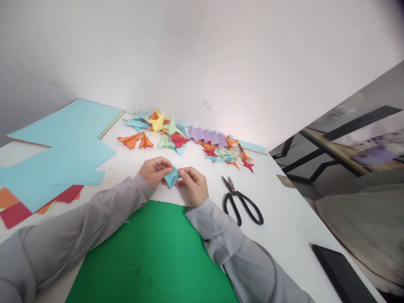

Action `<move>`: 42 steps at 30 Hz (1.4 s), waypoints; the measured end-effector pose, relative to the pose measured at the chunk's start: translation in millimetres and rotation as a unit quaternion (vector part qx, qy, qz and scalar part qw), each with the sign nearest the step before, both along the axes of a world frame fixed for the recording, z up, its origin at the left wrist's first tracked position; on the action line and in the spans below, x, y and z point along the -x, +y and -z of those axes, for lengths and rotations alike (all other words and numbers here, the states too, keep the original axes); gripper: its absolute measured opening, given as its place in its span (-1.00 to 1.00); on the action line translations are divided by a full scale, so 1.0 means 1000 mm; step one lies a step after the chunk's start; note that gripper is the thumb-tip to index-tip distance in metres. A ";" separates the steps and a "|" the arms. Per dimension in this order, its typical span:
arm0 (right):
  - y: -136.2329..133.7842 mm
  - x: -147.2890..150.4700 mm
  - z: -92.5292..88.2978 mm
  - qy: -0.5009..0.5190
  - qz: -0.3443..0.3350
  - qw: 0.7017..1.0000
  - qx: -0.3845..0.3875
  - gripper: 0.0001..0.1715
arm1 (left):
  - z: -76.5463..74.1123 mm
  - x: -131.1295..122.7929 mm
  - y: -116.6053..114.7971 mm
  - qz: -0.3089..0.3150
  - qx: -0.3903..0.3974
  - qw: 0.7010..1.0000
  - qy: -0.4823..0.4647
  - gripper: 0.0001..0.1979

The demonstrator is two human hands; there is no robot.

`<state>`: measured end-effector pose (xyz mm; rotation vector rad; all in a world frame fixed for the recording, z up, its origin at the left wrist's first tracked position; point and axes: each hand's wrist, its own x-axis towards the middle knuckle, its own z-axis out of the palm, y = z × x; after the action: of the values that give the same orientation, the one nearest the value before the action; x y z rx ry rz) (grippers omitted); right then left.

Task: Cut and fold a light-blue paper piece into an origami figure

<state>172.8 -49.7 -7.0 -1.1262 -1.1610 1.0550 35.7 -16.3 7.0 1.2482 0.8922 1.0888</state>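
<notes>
Between my two hands is a small folded piece of light blue paper, roughly kite-shaped with a point facing me. My left hand pinches its left side with thumb and fingers. On the upper right edge, my right hand grips it the same way. Both hands are just above the white table, beyond the far edge of a large green sheet. Small folded paper shapes lie past my hands, among them a yellow one, an orange one and a red one.
Black-handled scissors lie partly open to the right. A dark phone-like device rests near the table's right edge. Large light blue sheets and red paper pieces spread out at left. A purple pleated strip lies near the wall.
</notes>
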 end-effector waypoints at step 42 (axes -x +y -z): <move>-0.007 0.000 -0.009 -0.101 -0.047 0.992 -0.053 -0.84 | 0.000 0.003 0.000 0.038 -0.071 0.996 0.045 -0.86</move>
<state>173.0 -56.7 1.9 -1.1213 -1.4261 0.9551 32.3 -16.5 7.0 1.4477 0.8378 1.0568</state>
